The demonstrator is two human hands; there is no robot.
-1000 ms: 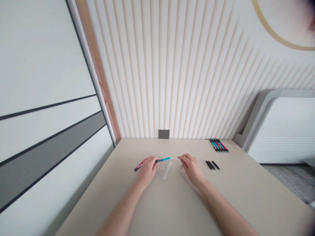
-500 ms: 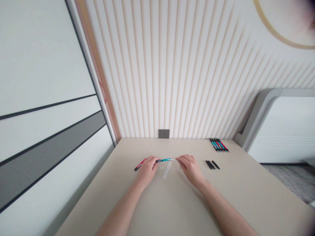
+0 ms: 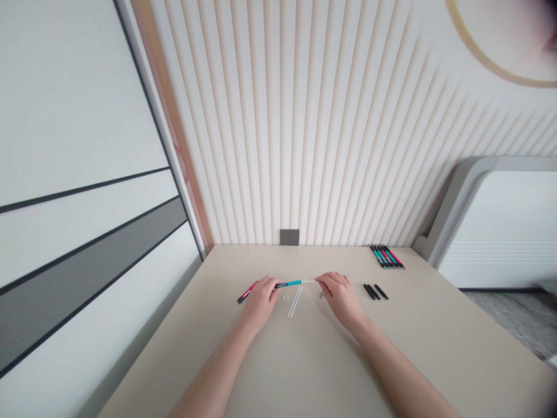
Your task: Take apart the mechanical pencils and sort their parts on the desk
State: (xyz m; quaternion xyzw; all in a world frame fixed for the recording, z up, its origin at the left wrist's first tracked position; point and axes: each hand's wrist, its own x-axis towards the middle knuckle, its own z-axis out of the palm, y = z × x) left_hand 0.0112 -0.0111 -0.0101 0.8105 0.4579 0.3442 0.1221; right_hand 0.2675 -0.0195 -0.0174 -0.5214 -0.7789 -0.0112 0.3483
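My left hand [image 3: 261, 299] is closed around the black end of a blue-and-black pen barrel [image 3: 290, 284], which points to the right above the table. Between the fingertips of my right hand [image 3: 339, 293] is a thin white stick [image 3: 308, 281], like a pen refill. Its left end meets the blue end of the barrel; whether it is inside, I cannot tell. Below them lie two more white sticks [image 3: 295, 301], side by side. Small white pieces [image 3: 285, 298] rest near my left hand. A red-and-black pen barrel [image 3: 247, 292] lies partly behind that hand.
Three black pen parts [image 3: 376, 291] lie to the right on the beige table [image 3: 296, 360]. Several blue, red and black pens [image 3: 387, 257] are lined up at the back right. A tiny grey piece [image 3: 321, 295] is beside my right hand. The ribbed wall borders the table's back edge.
My right hand has shifted slightly right with the white stick, whose left end no longer overlaps the barrel's side but lines up with its blue end. My left hand is nearly still.
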